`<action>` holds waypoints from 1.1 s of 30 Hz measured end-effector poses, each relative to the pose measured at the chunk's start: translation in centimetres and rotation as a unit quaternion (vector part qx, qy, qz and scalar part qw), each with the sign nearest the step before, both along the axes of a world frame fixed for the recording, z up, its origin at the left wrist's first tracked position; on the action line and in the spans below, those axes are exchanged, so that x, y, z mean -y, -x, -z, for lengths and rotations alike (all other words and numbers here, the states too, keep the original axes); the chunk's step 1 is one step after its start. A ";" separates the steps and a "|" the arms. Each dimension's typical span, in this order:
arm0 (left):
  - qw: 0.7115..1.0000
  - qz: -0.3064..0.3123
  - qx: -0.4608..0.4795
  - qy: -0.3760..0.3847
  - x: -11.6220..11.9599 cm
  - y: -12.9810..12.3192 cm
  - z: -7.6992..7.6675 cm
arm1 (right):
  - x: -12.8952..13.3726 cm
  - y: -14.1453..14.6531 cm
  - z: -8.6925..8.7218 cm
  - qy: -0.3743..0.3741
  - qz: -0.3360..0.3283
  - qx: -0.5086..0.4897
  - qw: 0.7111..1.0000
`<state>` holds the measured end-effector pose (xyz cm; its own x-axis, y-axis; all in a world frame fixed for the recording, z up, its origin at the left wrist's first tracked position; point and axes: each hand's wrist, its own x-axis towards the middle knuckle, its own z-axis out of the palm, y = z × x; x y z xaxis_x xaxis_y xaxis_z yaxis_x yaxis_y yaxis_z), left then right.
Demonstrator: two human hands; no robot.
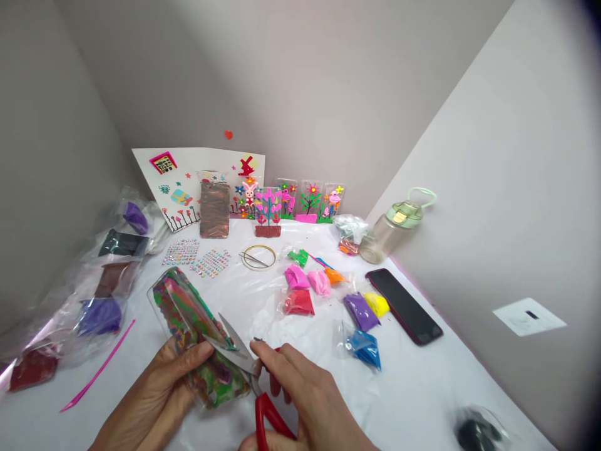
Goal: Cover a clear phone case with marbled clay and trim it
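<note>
My left hand (157, 382) is closed around the lower left part of a clear phone case (201, 369) smeared with green, red and brown clay. The case is tilted above the table, its far end pointing up and left. Red-handled scissors (261, 410) are in my right hand (310, 391). Their blades are spread apart and lie over the right edge of the case, close to my left thumb. A thin green strip shows by the blades; whether they touch it I cannot tell.
Clay packets (298, 302) in several colours lie right of centre, beside a black phone (404, 307) and a bottle (387, 232). More bagged clay (99, 316) lines the left side. Decorated cases (268, 213) and a drawing board (181, 169) lean on the back wall. Rhinestones (211, 263) and a bangle (259, 268) lie between.
</note>
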<state>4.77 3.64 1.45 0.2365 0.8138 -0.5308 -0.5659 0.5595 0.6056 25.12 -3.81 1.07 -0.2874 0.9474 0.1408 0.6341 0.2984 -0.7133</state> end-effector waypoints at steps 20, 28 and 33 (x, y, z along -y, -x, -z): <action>0.999 0.039 0.006 -0.003 0.3 -0.1 0.1 | -0.2 0.3 0.1 -0.120 0.013 0.052 0.991; 0.999 0.045 -0.003 -0.013 0.3 0.0 0.2 | 0.2 0.3 -0.1 -0.073 0.012 0.057 0.996; 0.998 0.057 -0.014 -0.021 0.5 -0.2 0.2 | 0.0 0.2 -0.9 0.010 0.020 0.042 0.999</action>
